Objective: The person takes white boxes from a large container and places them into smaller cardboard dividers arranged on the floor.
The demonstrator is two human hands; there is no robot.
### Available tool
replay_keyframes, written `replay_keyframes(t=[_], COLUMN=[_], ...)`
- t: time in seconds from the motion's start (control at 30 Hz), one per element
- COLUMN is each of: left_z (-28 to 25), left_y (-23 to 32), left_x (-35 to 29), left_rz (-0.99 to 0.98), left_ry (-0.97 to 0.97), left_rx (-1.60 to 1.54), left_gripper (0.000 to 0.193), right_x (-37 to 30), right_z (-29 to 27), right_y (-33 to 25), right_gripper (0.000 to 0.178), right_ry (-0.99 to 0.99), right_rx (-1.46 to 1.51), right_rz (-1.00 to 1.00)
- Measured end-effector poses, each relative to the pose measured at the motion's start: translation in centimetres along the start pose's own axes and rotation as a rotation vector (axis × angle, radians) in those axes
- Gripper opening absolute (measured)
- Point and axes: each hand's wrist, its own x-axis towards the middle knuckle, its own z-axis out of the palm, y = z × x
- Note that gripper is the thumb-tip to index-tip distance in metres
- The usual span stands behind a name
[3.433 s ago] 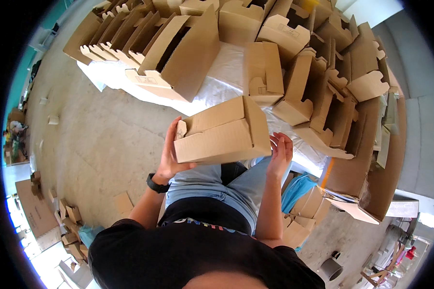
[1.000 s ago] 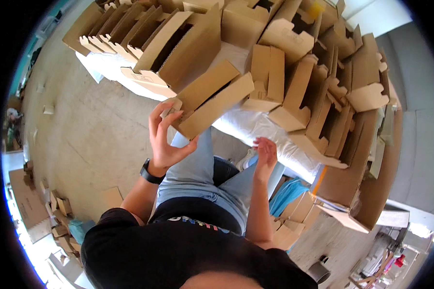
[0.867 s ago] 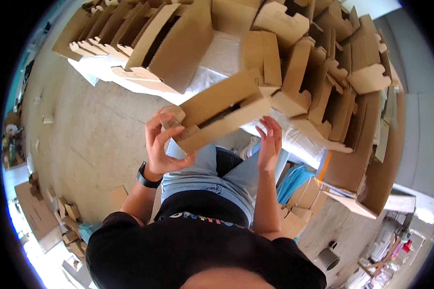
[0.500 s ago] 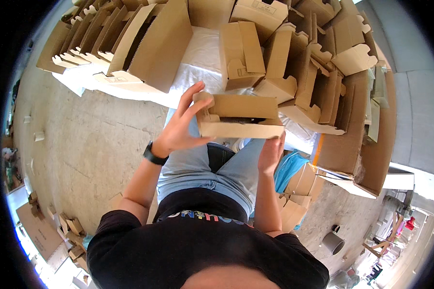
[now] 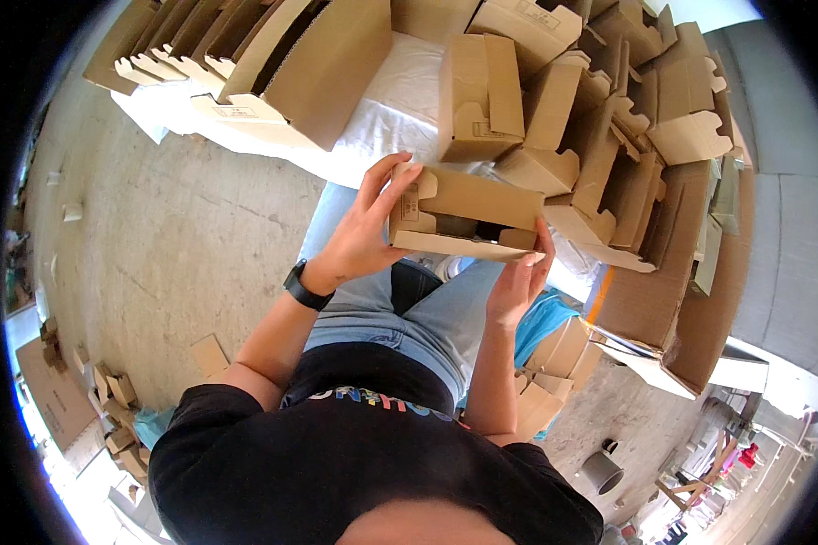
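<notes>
A small brown cardboard box [image 5: 483, 193] is held in front of my lap, its long top partly open with a dark gap showing into it. My left hand [image 5: 365, 234], with a dark watch on the wrist, grips the box's left end, fingers over the top corner and thumb low on the near side. At the right end, my right hand [image 5: 516, 289] holds the lower corner with its fingertips, one finger reaching up the end face. Something dark and grey shows inside the box; I cannot make out what it is.
Several open brown boxes [image 5: 554, 100] crowd the white-covered table [image 5: 395, 86] ahead and to the right. A larger carton [image 5: 336, 77] with several narrow boxes stands at the left. Beside my right leg are a blue plastic bag [image 5: 543, 322] and loose cardboard [image 5: 554, 363].
The left end flap of the box, upright before, is now folded inward. My right fingers have come up around the right end. The box has shifted slightly right in view and tilted.
</notes>
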Motion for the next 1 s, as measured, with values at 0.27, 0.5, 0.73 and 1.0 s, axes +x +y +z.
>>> replay_keyframes(t=[0.27, 0.5, 0.73, 1.0], left_z=[0.1, 0.0, -0.2, 1.7], left_y=[-1.0, -1.5, -1.9, -2.2], left_x=[1.6, 1.8, 1.5, 1.0], left_rz=[-0.128, -0.083, -0.107, -0.133], left_ry=[-0.032, -0.044, -0.045, 0.07], left_rx=[0.068, 0.12, -0.009, -0.145], left_gripper=[0.102, 0.101, 0.104, 0.08], right_x=[1.1, 0.9, 1.4, 1.5], right_z=[0.4, 1.5, 1.0, 1.1], right_y=[1.8, 1.1, 1.9, 2.0], right_gripper=[0.051, 0.043, 0.043, 0.047], right_ry=[0.051, 0.094, 0.088, 0.099], right_rx=[0.053, 0.078, 0.159, 0.326], right_rz=[0.099, 0.121, 0.15, 0.209])
